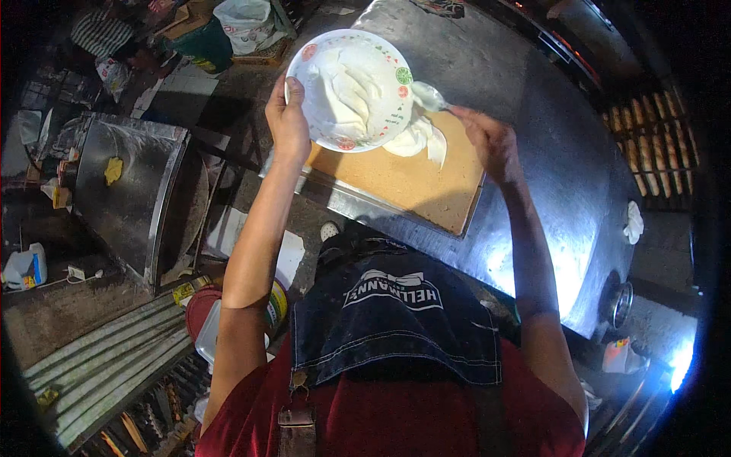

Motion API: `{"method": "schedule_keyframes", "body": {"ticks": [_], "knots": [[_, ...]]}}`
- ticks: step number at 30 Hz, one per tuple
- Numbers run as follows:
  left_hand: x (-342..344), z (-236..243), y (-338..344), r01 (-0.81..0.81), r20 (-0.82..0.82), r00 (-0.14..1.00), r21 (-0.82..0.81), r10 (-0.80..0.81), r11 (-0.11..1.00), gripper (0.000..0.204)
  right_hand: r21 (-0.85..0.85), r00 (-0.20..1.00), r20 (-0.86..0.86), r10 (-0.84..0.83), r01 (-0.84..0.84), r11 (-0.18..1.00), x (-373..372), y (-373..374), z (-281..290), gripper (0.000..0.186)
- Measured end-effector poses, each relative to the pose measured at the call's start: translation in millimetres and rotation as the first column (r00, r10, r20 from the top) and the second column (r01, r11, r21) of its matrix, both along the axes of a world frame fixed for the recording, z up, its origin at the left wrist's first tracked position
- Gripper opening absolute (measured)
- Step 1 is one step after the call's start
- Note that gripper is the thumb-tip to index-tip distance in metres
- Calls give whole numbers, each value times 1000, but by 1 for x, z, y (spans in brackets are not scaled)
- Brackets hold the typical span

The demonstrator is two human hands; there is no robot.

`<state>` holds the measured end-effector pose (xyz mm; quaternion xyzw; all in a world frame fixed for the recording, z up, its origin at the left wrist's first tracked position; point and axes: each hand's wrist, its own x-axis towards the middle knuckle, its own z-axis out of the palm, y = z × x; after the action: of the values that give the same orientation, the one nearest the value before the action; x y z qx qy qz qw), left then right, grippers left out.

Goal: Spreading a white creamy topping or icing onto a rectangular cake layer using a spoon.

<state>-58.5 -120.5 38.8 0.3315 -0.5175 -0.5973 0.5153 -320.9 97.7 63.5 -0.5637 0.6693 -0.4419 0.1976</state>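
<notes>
My left hand (288,122) grips the rim of a white bowl (390,57) with green and red prints, thumb over the edge. The bowl is tilted and holds thick white cream (346,87). In my right hand (487,137) is the handle of a spoon (430,97), its head beside the bowl's right rim with cream around it. Below the bowl, more white cream lies in folds (415,139) on a flat golden-brown sheet of cake (381,183). The sheet sits in a shallow rectangular tray on the metal table (525,221).
A metal-topped stand (129,183) is at the left, with a yellow scrap on it. Racks of long rolls (653,145) stand at the far right. A round metal bowl (622,303) and a white cloth (633,222) are by the table's right edge. A person (103,38) is at the upper left.
</notes>
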Motion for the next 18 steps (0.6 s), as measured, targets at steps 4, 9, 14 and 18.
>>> {"method": "schedule_keyframes", "body": {"ticks": [4, 9, 14, 18], "knots": [[-1, 2, -6, 66, -224, 974, 217, -16, 974, 38, 115, 998, 56, -29, 22, 993, -18, 8, 2, 27], [15, 9, -8, -23, -141, 989, 209, 54, 978, 35, 170, 985, 76, -157, 143, 975, -21, 46, -29, 27], [17, 2, -7, -50, -99, 992, 218, 73, 975, 52, 117, 871, -247, -425, 462, 879, 28, 85, -100, 26], [6, -4, -1, -2, -138, 990, 287, 43, 958, 53, 142, 805, -347, -482, 553, 821, 72, 96, -137, 23]]}}
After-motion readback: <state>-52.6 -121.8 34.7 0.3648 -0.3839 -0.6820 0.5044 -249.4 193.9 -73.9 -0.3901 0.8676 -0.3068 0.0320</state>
